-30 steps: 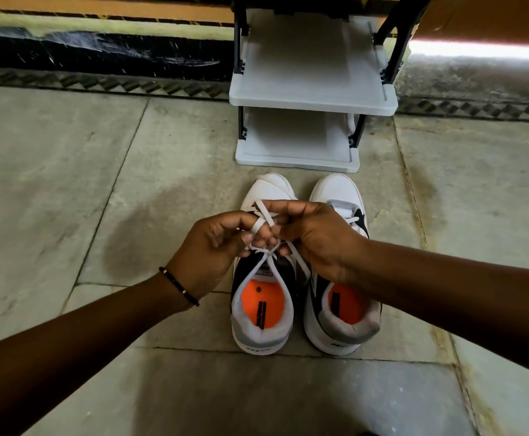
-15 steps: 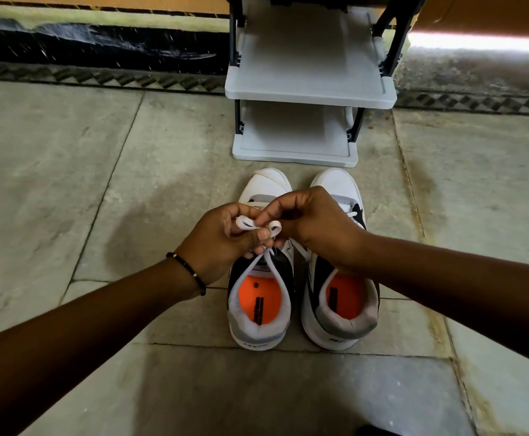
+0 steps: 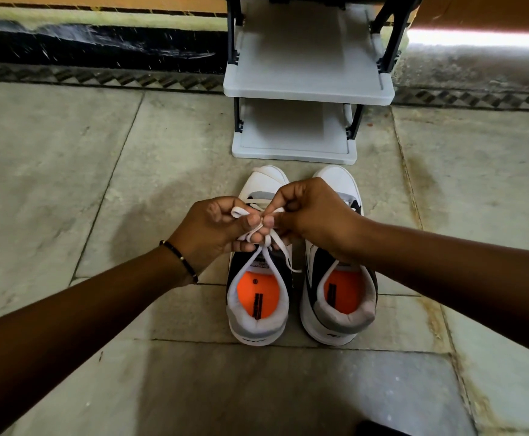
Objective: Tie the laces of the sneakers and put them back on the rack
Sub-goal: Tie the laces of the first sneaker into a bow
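Two white, black and grey sneakers with orange insoles stand side by side on the floor, toes toward the rack. Over the left sneaker (image 3: 258,313) my left hand (image 3: 216,229) pinches a loop of its white lace (image 3: 268,247). My right hand (image 3: 313,212) grips the same lace from the right, fingertips touching those of the left hand. A loose lace end trails down toward the gap between the shoes. The right sneaker (image 3: 340,306) sits untouched, partly under my right wrist. The grey two-tier shoe rack (image 3: 308,89) stands just beyond the toes, both visible shelves bare.
Stone floor slabs (image 3: 68,184) spread all around the shoes. A dark skirting and wall base (image 3: 99,42) runs behind the rack. A small dark object (image 3: 379,429) pokes in at the bottom edge.
Both hands have shifted the lace work slightly; the loop now sits pinched in the left fingers and the right hand has closed in against it. Sneakers have not moved.
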`<state>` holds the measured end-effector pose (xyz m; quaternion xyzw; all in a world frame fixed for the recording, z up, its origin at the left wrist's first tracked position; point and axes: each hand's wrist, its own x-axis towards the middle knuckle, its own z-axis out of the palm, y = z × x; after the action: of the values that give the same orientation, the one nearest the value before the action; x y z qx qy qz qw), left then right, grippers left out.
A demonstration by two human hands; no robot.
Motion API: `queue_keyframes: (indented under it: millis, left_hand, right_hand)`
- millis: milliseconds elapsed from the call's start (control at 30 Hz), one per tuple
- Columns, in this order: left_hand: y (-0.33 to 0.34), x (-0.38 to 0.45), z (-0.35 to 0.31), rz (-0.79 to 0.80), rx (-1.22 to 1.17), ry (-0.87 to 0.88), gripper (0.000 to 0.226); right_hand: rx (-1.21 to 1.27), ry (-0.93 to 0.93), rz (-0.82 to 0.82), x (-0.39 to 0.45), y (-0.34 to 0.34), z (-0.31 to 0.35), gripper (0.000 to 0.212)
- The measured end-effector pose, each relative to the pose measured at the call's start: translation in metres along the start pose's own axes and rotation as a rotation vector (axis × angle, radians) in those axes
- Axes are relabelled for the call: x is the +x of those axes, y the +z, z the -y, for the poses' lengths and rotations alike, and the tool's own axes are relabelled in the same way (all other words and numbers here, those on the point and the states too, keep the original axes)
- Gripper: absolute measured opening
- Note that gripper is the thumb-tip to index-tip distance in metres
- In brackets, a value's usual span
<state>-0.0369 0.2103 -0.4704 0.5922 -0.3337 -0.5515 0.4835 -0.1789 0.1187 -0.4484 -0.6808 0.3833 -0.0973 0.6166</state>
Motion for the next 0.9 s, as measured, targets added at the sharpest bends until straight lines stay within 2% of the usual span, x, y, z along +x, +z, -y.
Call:
queue_keyframes:
  millis: [167, 400, 600, 733, 767, 867, 900]
  left_hand:
    - [-0.002, -0.002, -0.003, 0.049, 0.039, 0.021, 0.013]
    - [-0.002, -0.001, -0.005, 0.066, 0.167, 0.084, 0.015]
    - [-0.005, 0.001, -0.004, 0.059, 0.161, 0.081, 0.016]
    - [-0.006, 0.001, -0.004, 0.062, 0.193, 0.091, 0.015]
    - [-0.006, 0.001, -0.003, 0.061, 0.192, 0.091, 0.015]
    - [-0.005, 0.002, -0.002, 0.042, 0.194, 0.103, 0.015]
    - [-0.005, 0.002, -0.002, 0.036, 0.189, 0.108, 0.015]
  right_hand:
    - [0.229, 0.162, -0.012, -0.002, 0.000, 0.000, 0.012]
    - [0.305, 0.245, -0.039, -0.002, -0.002, 0.004, 0.016]
    - [0.326, 0.237, -0.089, -0.001, -0.005, 0.003, 0.014]
    - [0.235, 0.178, -0.063, 0.001, -0.009, 0.004, 0.011]
    - [0.147, 0.117, -0.030, 0.001, -0.010, 0.004, 0.014]
    - [-0.328, -0.089, 0.127, 0.000, -0.010, 0.007, 0.038]
    - [-0.436, -0.128, 0.152, 0.001, -0.008, 0.008, 0.037]
